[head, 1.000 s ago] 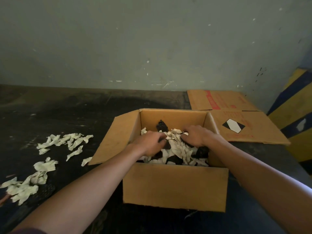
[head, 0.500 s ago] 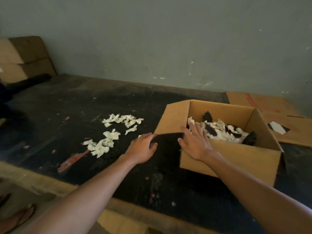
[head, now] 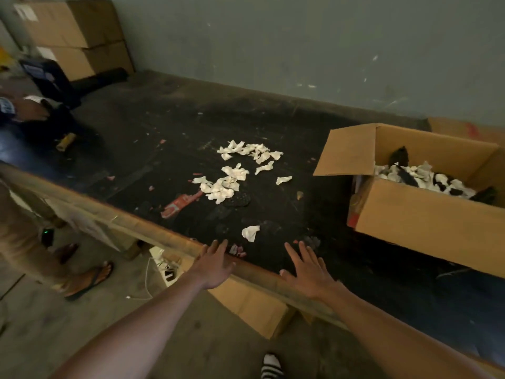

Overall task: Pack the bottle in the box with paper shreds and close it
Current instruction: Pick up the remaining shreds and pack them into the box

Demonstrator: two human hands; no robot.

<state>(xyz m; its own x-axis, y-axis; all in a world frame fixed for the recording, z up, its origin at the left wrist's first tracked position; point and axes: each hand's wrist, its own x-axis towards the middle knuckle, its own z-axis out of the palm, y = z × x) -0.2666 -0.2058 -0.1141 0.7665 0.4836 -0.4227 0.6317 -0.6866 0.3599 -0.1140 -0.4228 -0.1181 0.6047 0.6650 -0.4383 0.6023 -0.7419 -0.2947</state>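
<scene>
Cardboard box [head: 426, 228] now stands at the right of the black worktop [head: 169, 132], its flaps open, and the dark bottle [head: 403, 170] lies inside it, half covered by white paper. A second ago both hands were deep in the box, pressing the paper around the bottle; since then they have come out and the view has turned to the left. The left hand [head: 214, 265] and the right hand [head: 307, 270] are now stretched forward over the near edge of the worktop, fingers [head: 295, 248] straight and spread, holding nothing. Loose paper shreds [head: 235, 170] lie ahead in the middle of the worktop, well apart from the box, with one single piece [head: 250, 232] just beyond the hands. I think this means the padding is not yet enough, so more shreds will be gathered before the flaps can be folded shut.
</scene>
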